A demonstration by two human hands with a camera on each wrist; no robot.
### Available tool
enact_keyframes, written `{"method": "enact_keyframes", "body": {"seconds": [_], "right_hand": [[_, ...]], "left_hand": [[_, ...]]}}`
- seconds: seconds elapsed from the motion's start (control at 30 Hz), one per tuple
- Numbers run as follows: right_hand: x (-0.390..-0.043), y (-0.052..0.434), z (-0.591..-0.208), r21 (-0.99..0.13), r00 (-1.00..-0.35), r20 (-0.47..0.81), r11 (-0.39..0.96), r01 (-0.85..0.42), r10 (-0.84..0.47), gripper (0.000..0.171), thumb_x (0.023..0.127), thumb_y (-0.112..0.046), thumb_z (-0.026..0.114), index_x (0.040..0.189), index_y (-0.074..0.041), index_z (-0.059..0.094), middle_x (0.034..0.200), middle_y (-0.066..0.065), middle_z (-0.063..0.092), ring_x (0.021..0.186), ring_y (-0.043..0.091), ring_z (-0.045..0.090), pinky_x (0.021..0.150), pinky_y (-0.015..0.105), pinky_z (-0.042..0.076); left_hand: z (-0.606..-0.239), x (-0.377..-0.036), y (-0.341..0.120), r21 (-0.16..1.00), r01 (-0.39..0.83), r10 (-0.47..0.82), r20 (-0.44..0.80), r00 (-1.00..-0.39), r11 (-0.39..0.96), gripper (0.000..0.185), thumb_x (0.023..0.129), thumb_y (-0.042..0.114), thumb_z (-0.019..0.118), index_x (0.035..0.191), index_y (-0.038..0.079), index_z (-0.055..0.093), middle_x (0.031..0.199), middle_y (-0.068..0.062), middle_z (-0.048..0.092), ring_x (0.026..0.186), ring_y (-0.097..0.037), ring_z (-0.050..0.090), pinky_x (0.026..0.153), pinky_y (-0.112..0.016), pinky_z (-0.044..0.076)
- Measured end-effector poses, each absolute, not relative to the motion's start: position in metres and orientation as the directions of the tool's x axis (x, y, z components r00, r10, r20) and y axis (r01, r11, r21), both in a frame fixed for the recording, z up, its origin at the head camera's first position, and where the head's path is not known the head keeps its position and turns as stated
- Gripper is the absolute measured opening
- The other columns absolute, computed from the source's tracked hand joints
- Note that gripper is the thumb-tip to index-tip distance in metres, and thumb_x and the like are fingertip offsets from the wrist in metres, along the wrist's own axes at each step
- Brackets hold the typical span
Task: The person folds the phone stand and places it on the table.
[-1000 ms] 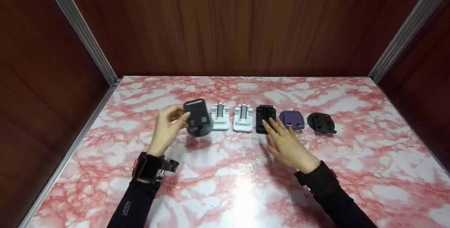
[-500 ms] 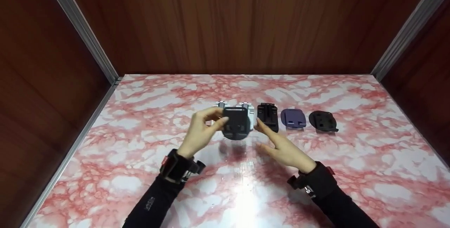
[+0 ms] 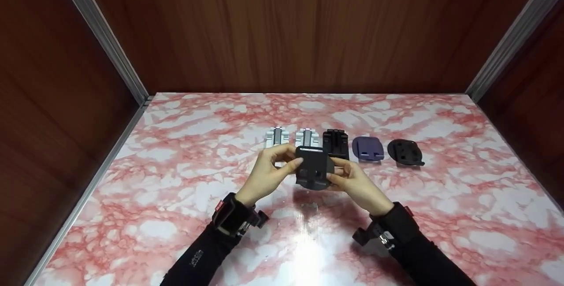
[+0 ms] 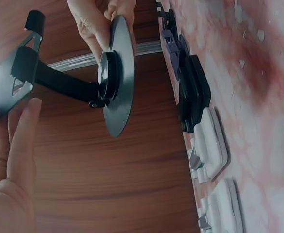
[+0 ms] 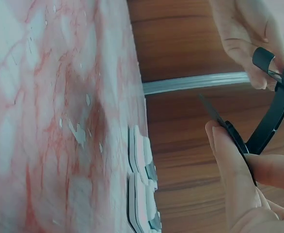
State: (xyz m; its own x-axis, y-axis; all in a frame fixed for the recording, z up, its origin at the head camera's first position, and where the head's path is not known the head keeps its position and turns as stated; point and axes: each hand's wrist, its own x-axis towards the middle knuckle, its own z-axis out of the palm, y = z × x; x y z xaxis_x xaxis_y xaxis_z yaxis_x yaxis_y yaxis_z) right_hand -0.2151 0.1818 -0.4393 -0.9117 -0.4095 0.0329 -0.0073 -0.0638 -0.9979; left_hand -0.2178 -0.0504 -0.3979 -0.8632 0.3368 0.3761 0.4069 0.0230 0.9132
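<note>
Both hands hold a black folding stand (image 3: 313, 172) in the air in front of the row of stands. My left hand (image 3: 291, 159) pinches its left side and upper plate. My right hand (image 3: 337, 172) grips its right side. In the left wrist view the stand's round disc (image 4: 118, 82) is pinched at the top by the right hand's fingers (image 4: 96, 22), while its flat plate (image 4: 13, 80) lies by the left hand's fingers (image 4: 21, 145). The right wrist view shows the right hand's fingers (image 5: 239, 179) on the disc edge (image 5: 219, 119) and the left hand (image 5: 248, 34) at the far end.
Behind the hands a row of stands lies on the pink marble table (image 3: 176, 189): two white stands (image 3: 276, 136) (image 3: 307, 136), a black one (image 3: 335, 141), a purple one (image 3: 367, 149) and a black round one (image 3: 405, 152). Wooden walls enclose the table at the back and on both sides.
My left hand carried the black stand from the row's left end to the middle. My right hand rose from the table and took hold of the stand's other side.
</note>
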Motion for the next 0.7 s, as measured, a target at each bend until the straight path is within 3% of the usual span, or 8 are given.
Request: {"method": "enact_keyframes", "body": {"seconds": [0.13, 0.33, 0.53, 0.7], "right_hand": [[-0.2149, 0.1820, -0.4372, -0.999, -0.924, 0.050, -0.030, -0.042, -0.378, 0.044, 0.096, 0.008, 0.050, 0.138, 0.013, 0.039, 0.112, 0.023, 0.066, 0.093, 0.022, 0.068, 0.083, 0.037, 0.057], [-0.2159, 0.1836, -0.4331, -0.996, -0.952, 0.067, 0.032, -0.080, -0.299, 0.041, 0.092, 0.011, 0.052, 0.132, 0.012, 0.044, 0.108, 0.023, 0.066, 0.087, 0.020, 0.068, 0.076, 0.035, 0.058], [-0.2163, 0.1839, -0.4353, -0.996, -0.951, 0.073, 0.018, -0.082, -0.300, 0.042, 0.092, 0.012, 0.053, 0.132, 0.014, 0.043, 0.109, 0.024, 0.066, 0.089, 0.020, 0.069, 0.078, 0.035, 0.058], [-0.2137, 0.1819, -0.4342, -0.996, -0.954, 0.084, 0.017, -0.093, -0.288, 0.041, 0.092, 0.010, 0.054, 0.132, 0.013, 0.044, 0.110, 0.024, 0.066, 0.088, 0.020, 0.069, 0.078, 0.035, 0.058]], "left_hand": [[-0.4012, -0.2163, -0.0477, 0.920, 0.392, 0.316, 0.372, -0.873, -0.003, 0.010, 0.092, 0.000, 0.064, 0.089, -0.009, 0.060, 0.081, -0.003, 0.059, 0.077, -0.016, 0.059, 0.068, -0.036, 0.060], [-0.4041, -0.2186, -0.0435, 0.933, 0.350, 0.355, 0.356, -0.865, -0.082, 0.016, 0.093, 0.005, 0.065, 0.083, -0.005, 0.057, 0.081, -0.006, 0.057, 0.077, -0.016, 0.060, 0.069, -0.038, 0.060], [-0.4033, -0.2222, -0.0447, 0.946, 0.300, 0.397, 0.324, -0.859, -0.123, 0.018, 0.094, 0.003, 0.062, 0.085, -0.011, 0.054, 0.078, -0.003, 0.059, 0.073, -0.014, 0.061, 0.069, -0.038, 0.060], [-0.4000, -0.2227, -0.0469, 0.957, 0.246, 0.429, 0.288, -0.856, -0.153, 0.016, 0.095, 0.002, 0.060, 0.083, -0.007, 0.055, 0.079, -0.003, 0.061, 0.072, -0.013, 0.063, 0.070, -0.036, 0.060]]}}
